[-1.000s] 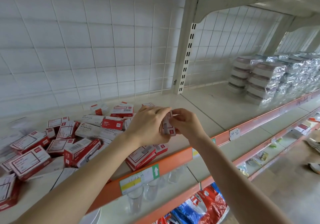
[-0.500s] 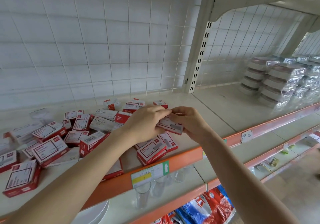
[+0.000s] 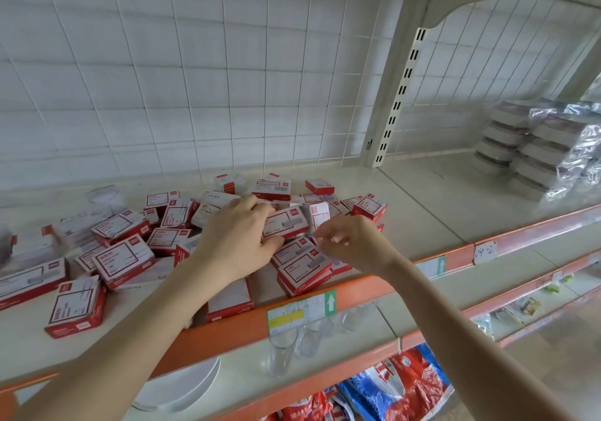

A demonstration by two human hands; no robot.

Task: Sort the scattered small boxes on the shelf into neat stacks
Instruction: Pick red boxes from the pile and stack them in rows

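Box [image 3: 286, 224] gripped in left hand [image 3: 240, 235], right hand [image 3: 353, 241] loosely curled and empty just beside it.

The left hand [image 3: 239, 235] grips a red-and-white box [image 3: 286, 224] over the scattered boxes [image 3: 123, 258] on the shelf [image 3: 422, 212]; the right hand [image 3: 353, 241] hovers just beside it, fingers curled; its grasp is unclear.
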